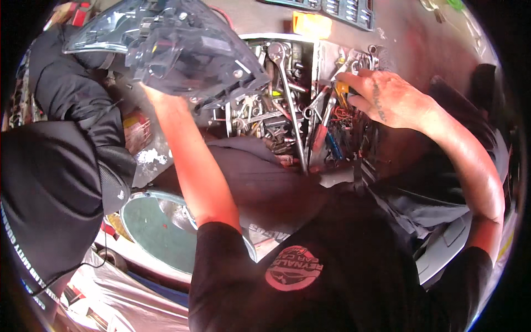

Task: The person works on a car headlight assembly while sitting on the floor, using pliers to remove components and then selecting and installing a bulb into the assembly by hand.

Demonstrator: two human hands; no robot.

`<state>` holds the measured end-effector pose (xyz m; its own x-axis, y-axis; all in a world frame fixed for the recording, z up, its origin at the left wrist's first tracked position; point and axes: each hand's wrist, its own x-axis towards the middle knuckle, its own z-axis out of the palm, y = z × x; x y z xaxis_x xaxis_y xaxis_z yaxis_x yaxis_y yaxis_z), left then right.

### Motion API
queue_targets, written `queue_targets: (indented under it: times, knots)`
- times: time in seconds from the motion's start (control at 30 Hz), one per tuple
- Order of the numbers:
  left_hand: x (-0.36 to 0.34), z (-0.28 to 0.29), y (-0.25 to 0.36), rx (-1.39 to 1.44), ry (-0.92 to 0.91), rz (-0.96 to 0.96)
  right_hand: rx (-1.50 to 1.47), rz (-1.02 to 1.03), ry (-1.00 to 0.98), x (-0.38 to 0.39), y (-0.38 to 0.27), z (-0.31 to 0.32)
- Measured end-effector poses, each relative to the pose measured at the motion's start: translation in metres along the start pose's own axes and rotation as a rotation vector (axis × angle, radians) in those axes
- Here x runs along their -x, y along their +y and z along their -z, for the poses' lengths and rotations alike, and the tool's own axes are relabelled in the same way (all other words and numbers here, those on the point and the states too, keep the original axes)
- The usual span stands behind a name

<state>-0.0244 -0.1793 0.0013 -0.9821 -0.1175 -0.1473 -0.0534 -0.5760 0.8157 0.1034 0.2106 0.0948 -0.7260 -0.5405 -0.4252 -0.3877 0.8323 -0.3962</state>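
A large dark headlight housing [193, 61] with a clear lens is raised over the left end of a tool tray. My left arm runs up to its lower edge, and my left hand [150, 93] supports it there, with most of the fingers hidden behind the housing. Over the tray's right side is my right hand [390, 99], fingers apart and reaching down among loose tools. A yellow-orange piece [342, 87] lies by its fingertips; I cannot tell whether they touch it. Near it in the tray lie a long ratchet [287, 91], red-handled pliers [319, 136] and several wrenches.
The tool tray has a pale divider [316, 72]. Beyond it are a yellow object [311, 25] and an opened socket case [348, 11]. A person in black [50, 182] is close on my left. Below my left arm is a round greenish-topped stool or container [155, 227].
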Motion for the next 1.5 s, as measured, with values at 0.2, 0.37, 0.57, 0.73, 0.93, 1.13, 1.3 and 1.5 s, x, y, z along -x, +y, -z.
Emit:
queue_targets:
  times: [0.2,0.37,0.57,0.73,0.93,1.13,1.3,1.5]
  knots:
    - [0.001,0.012,0.006,-0.052,0.034,0.008,-0.053,-0.009,-0.155,-0.001,-0.011,-0.001]
    - [-0.011,0.020,0.003,-0.061,0.033,0.042,-0.159,-0.063,-0.229,-0.003,-0.008,0.002]
    - [-0.004,0.010,0.015,-0.047,0.034,0.029,-0.113,-0.072,-0.158,-0.005,-0.012,0.004]
    - [-0.015,0.019,0.010,0.059,-0.036,0.053,-0.121,-0.077,-0.253,-0.012,-0.015,0.010]
    - [-0.004,0.028,0.012,0.016,0.007,0.030,-0.177,-0.010,-0.214,-0.021,-0.019,0.001]
    - [-0.005,0.028,0.013,0.020,-0.001,0.016,-0.193,0.001,-0.150,-0.015,-0.017,-0.003]
    - [-0.010,0.030,0.011,0.031,-0.011,0.015,-0.158,0.010,-0.187,-0.013,-0.011,-0.011]
    - [-0.010,0.033,0.008,0.032,-0.013,0.027,-0.166,-0.057,-0.232,-0.013,-0.010,-0.011]
